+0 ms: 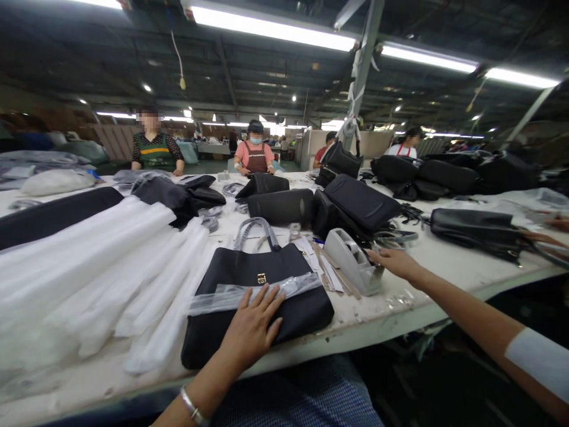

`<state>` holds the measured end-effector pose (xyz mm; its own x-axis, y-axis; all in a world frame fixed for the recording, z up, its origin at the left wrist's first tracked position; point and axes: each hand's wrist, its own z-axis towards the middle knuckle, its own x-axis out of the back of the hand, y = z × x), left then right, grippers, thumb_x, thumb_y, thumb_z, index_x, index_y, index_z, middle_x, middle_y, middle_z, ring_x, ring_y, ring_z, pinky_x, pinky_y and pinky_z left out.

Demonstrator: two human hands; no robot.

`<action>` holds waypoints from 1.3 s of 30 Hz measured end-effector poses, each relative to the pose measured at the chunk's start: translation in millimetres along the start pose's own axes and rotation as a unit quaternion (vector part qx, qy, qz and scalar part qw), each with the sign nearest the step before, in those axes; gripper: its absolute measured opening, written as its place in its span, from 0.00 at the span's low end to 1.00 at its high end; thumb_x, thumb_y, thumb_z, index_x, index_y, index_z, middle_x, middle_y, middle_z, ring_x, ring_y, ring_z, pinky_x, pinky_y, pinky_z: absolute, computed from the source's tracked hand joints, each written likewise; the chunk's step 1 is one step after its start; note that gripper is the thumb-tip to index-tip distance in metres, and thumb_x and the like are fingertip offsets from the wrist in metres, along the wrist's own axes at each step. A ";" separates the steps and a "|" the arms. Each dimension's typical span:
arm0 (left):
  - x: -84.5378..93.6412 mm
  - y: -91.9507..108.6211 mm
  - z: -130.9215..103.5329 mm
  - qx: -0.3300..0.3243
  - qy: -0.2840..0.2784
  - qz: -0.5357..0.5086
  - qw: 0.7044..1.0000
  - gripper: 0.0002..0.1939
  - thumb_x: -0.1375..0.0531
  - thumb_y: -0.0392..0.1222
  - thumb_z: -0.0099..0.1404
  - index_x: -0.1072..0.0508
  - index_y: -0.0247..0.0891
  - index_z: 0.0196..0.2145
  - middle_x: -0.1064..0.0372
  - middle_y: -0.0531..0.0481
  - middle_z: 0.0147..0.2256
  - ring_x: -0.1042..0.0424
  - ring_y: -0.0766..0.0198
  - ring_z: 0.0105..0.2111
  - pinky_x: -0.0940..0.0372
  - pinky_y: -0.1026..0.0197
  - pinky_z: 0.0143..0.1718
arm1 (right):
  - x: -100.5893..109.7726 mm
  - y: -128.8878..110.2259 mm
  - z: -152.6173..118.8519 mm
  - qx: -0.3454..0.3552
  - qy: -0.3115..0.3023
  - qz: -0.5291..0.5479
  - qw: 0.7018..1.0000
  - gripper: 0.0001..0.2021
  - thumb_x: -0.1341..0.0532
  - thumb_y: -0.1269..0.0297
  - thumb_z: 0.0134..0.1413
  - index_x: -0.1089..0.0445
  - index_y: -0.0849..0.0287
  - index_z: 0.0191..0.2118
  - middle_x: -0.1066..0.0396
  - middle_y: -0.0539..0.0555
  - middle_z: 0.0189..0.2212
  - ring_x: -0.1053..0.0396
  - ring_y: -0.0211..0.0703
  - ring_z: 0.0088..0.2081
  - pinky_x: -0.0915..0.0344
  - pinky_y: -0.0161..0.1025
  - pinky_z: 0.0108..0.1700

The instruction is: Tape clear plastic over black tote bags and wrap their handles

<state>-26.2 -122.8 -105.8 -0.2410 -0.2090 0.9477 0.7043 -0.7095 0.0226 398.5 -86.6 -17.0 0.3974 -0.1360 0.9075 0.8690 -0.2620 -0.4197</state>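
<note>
A black handbag with a gold clasp lies flat before me, its handles pointing away. Across its front runs a strip of clear plastic wrap. My left hand rests on the strip and the bag, fingers spread. To the right of the bag stands a grey tape dispenser. My right hand is at the dispenser's right end, its fingers pinched together; whatever they hold is too small to make out. White and brown paper strips lie between bag and dispenser.
White foam sheets are piled on the left. Black bags line the middle and right of the white table. Another person's hand is by a bag at the far right. Several people stand across the table.
</note>
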 end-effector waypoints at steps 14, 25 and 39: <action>1.6 1.6 0.1 0.001 0.005 0.008 1.000 0.27 0.51 0.49 0.72 0.48 0.48 0.67 0.47 0.51 0.66 0.47 0.53 0.65 0.51 0.42 0.64 | 20.8 -13.4 -50.3 -0.055 0.047 0.497 0.865 0.15 0.31 0.51 0.45 0.23 0.56 0.35 0.26 0.59 0.50 0.36 0.53 0.58 0.37 0.48 0.60; 1.3 1.3 0.7 0.005 0.002 0.002 1.000 0.27 0.51 0.49 0.72 0.48 0.47 0.67 0.46 0.50 0.66 0.48 0.52 0.65 0.52 0.42 0.64 | -30.3 41.8 -79.9 -0.162 0.007 0.498 0.852 0.14 0.29 0.57 0.43 0.22 0.57 0.36 0.22 0.59 0.41 0.25 0.42 0.31 0.23 0.38 0.37; 0.5 1.6 -0.9 0.022 0.000 -0.038 0.999 0.25 0.54 0.52 0.73 0.45 0.49 0.65 0.48 0.52 0.66 0.49 0.54 0.66 0.56 0.42 0.65 | -25.2 40.2 -92.1 -0.117 0.060 0.137 0.982 0.19 0.35 0.41 0.40 0.21 0.48 0.33 0.21 0.53 0.33 0.27 0.51 0.30 0.29 0.48 0.38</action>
<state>-25.8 -124.7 -105.6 -0.2953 -0.1555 0.9427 0.7128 -0.6929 0.1090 396.2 -181.7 -58.0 0.5563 -0.3397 0.7583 0.6375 -0.4109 -0.6517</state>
